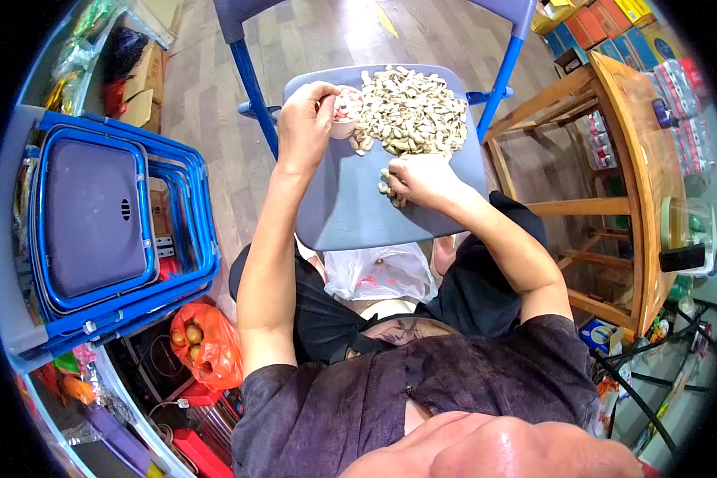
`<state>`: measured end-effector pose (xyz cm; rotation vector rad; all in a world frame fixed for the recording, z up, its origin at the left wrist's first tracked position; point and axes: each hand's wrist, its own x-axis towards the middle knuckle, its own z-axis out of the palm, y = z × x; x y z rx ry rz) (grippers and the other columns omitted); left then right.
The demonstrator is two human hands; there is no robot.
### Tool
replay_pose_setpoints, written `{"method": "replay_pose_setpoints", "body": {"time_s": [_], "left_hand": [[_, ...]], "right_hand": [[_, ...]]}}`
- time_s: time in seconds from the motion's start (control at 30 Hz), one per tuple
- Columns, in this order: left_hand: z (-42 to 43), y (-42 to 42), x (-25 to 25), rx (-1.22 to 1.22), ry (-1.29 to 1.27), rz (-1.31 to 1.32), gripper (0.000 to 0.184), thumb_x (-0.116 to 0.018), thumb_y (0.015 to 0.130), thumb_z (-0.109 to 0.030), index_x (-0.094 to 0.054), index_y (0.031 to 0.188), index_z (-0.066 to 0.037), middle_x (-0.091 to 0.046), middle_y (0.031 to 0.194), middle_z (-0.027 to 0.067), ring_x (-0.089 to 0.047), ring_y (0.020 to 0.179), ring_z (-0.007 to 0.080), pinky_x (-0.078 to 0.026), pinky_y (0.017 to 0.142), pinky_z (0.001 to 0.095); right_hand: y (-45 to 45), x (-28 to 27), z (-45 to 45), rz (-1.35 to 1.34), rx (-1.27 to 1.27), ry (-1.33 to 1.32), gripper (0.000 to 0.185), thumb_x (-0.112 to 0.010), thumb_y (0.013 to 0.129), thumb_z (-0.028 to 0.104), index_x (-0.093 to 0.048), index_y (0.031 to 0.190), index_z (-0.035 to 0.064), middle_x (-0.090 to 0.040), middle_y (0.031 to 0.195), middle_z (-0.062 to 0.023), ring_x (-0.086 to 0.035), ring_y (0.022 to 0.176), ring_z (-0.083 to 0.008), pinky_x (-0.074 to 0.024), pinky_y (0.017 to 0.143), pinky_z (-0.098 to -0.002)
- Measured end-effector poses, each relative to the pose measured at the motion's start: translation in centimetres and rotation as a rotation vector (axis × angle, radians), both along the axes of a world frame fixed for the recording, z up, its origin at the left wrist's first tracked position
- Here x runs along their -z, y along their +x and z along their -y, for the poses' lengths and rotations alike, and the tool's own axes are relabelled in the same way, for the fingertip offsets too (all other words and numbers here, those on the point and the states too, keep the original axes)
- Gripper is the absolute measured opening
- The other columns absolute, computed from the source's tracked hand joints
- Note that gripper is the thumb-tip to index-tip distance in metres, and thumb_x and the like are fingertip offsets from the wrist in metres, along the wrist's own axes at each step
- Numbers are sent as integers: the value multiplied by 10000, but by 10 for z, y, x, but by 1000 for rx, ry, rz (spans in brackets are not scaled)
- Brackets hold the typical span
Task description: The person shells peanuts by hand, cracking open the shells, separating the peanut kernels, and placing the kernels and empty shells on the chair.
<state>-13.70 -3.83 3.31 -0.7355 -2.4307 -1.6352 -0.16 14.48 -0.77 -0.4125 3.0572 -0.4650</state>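
Observation:
A seat of a blue-framed folding chair [334, 215] holds a wide heap of unshelled peanuts [422, 107]. Left of the heap stands a small cup of pinkish peanut kernels [347, 105]. My left hand [304, 123] is at the cup's left rim, fingers curled and thumb close to the index finger; whatever is between them is hidden. Nearer to me, my right hand [424, 180] has its fingers closed down on a few peanuts [385, 188] set apart from the heap. Some peanuts also lie just below the cup.
A white plastic bag [374, 271] hangs open between my knees, below the seat. Folded blue chairs [95, 215] are stacked at left, above an orange bag [207, 346] of round items. A wooden table frame [625, 191] stands at right, with bottle packs and boxes behind.

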Motion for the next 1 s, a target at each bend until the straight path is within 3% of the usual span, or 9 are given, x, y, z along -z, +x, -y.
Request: {"method": "replay_pose_setpoints", "body": {"time_s": [0.1, 0.17, 0.23, 0.33, 0.4, 0.63, 0.7, 0.8, 1.0], "left_hand": [[4, -8, 7, 96, 109, 117, 117, -521, 861, -15, -631, 879, 20, -607, 766, 57, -584, 702, 133, -479, 670, 280], [13, -24, 15, 287, 513, 666, 133, -491, 857, -16, -616, 899, 2, -599, 797, 29, -530, 672, 95, -437, 627, 215], [18, -27, 5, 395, 813, 823, 108, -532, 869, -71, -600, 919, -3, -577, 851, 31, -500, 682, 72, -417, 584, 211], [18, -26, -2, 324, 775, 790, 124, -560, 884, -91, -631, 939, -5, -593, 831, 13, -483, 659, 59, -409, 584, 202], [14, -25, -1, 230, 298, 503, 140, -590, 891, -107, -666, 957, -10, -614, 813, -12, -475, 643, 45, -407, 594, 190], [4, -18, 13, 142, -83, 202, 155, -607, 883, -78, -682, 986, 10, -706, 861, 64, -645, 773, 104, -495, 689, 246], [3, -15, 11, 85, -317, -18, 161, -609, 867, -148, -692, 995, -97, -687, 870, 151, -677, 792, 273, -524, 705, 363], [0, -8, 2, 79, -401, -104, 141, -609, 864, -196, -691, 965, -142, -677, 865, 146, -659, 824, 320, -521, 723, 414], [-2, -6, 4, 45, -529, -239, 97, -592, 859, -175, -662, 898, -121, -673, 816, 131, -664, 819, 312, -524, 722, 420]], "right_hand": [[2, -5, 0, 107, 22, 19, 199, -559, 837, 223, -582, 752, 44, -623, 705, -152, -635, 671, -345, -505, 624, -452], [2, -7, 1, 104, 43, 18, 202, -560, 836, 232, -586, 759, 47, -613, 679, -156, -633, 669, -346, -502, 625, -455], [3, -7, -1, 93, 38, -3, 202, -561, 836, 234, -589, 763, 48, -614, 679, -157, -633, 669, -348, -501, 624, -457], [3, -8, -3, 107, 45, -6, 203, -560, 837, 237, -596, 767, 50, -621, 690, -159, -634, 679, -351, -500, 626, -461], [4, -9, -4, 130, 54, 12, 205, -559, 838, 239, -599, 768, 52, -625, 701, -160, -636, 688, -351, -500, 629, -462], [5, -9, -8, 50, 33, -53, 209, -553, 817, 209, -580, 718, 26, -615, 658, -174, -636, 648, -349, -509, 617, -457], [6, -8, -10, 28, 32, -67, 210, -554, 817, 210, -580, 716, 27, -615, 659, -174, -636, 646, -349, -508, 616, -457], [7, -11, -11, 36, 26, -67, 212, -555, 819, 212, -582, 714, 30, -614, 658, -172, -636, 650, -349, -508, 617, -457], [9, -13, -13, 59, 27, -68, 209, -552, 822, 212, -578, 715, 35, -610, 657, -173, -637, 659, -352, -510, 624, -459]]}}
